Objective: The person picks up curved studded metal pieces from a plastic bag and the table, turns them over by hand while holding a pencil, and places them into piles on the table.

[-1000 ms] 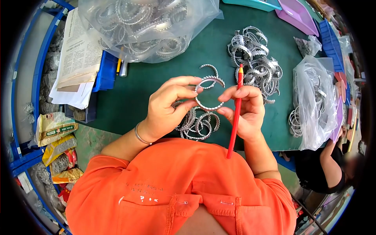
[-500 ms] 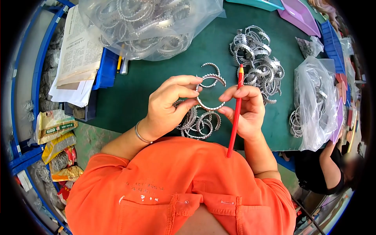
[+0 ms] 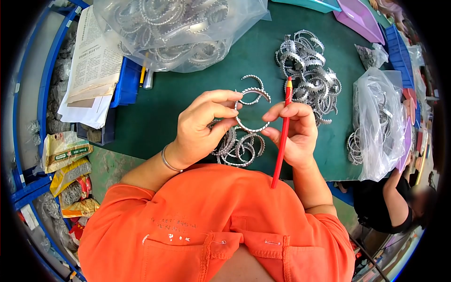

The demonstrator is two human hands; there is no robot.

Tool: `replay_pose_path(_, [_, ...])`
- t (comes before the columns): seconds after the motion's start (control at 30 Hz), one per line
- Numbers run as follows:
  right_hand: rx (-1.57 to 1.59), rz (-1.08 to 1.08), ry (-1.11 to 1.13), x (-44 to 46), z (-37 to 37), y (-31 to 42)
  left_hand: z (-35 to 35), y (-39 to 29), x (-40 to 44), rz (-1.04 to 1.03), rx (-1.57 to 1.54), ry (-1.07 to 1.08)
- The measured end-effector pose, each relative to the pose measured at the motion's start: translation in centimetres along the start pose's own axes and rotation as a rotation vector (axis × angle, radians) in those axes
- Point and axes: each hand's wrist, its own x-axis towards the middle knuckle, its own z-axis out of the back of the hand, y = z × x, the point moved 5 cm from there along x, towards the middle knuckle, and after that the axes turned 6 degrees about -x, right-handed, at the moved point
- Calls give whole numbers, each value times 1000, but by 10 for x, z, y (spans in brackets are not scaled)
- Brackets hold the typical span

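A C-shaped silver bangle with a notched edge is upheld in front of my chest, its gap facing right. My left hand grips its left side between thumb and fingertips. Across my right hand lies a red pencil, point up, held by the fingers. The right thumb and index fingertips are at the bangle's lower end; whether they pinch it is hard to tell. Behind the held bangle another open bangle lies on the table. Several more bangles lie in a pile below my hands.
A big clear bag of bangles stands at the back left of the green table. Loose bangles are heaped to the right, beside a clear bag. Papers rest over a blue bin. Another person is at right.
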Motion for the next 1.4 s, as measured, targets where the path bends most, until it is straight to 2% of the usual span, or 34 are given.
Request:
replay_pose_path(0.17, [10, 0, -23, 2, 2, 0, 0, 1, -2, 24, -18, 4])
replay_pose_path(0.23, [-208, 170, 37, 4, 3, 6, 1, 3, -2, 97, -92, -3])
replay_pose_path(0.27, [-208, 171, 38, 5, 2, 8, 3, 4, -3, 96, -91, -3])
replay_pose_path(0.37, [-145, 85, -29, 3, -1, 9, 3, 17, -7, 355, -214, 5])
replay_pose_path(0.4, [-145, 86, -29, 2, -3, 11, 2, 17, -7, 354, -214, 5])
replay_pose_path(0.47, [-2, -80, -84, 1, -1, 7, 1, 21, -8, 438, -340, -34])
replay_pose_path(0.6, [4, -123, -73, 0, 1, 1, 0, 19, -8, 545, -421, -73])
replay_pose_path(0.67, [-10, -168, -64, 1, 1, -1, 0, 21, -9, 662, -443, -66])
replay_pose_path(0.77, [-23, -110, -74, 2, 0, 1, 0, 23, -8, 699, -448, -67])
replay_pose_path(0.9, [49, -162, -63, 5, -2, 4, -2, 25, -9, 716, -453, -58])
replay_pose_path(0.97, [147, -484, -82, 3, -4, -3, -2, 26, -8, 701, -454, -88])
replay_pose_path(1.07, [232, -521, -140, 7, -2, -3, -2, 26, -7, 676, -438, -40])
replay_pose_path(1.2, [150, -478, -72, 8, 1, -6, -5, 26, -9, 677, -414, -3])
replay_pose_path(1.27, [123, -479, -112, 9, 3, -4, -7, 27, -8, 679, -549, -29])
replay_pose_path(1.33, [92, -459, -275, 8, 10, -4, -7, 24, -6, 663, -521, 1])
replay_pose_path(1.4, [144, -424, -334, 9, 15, -4, -10, 23, -7, 703, -635, -7])
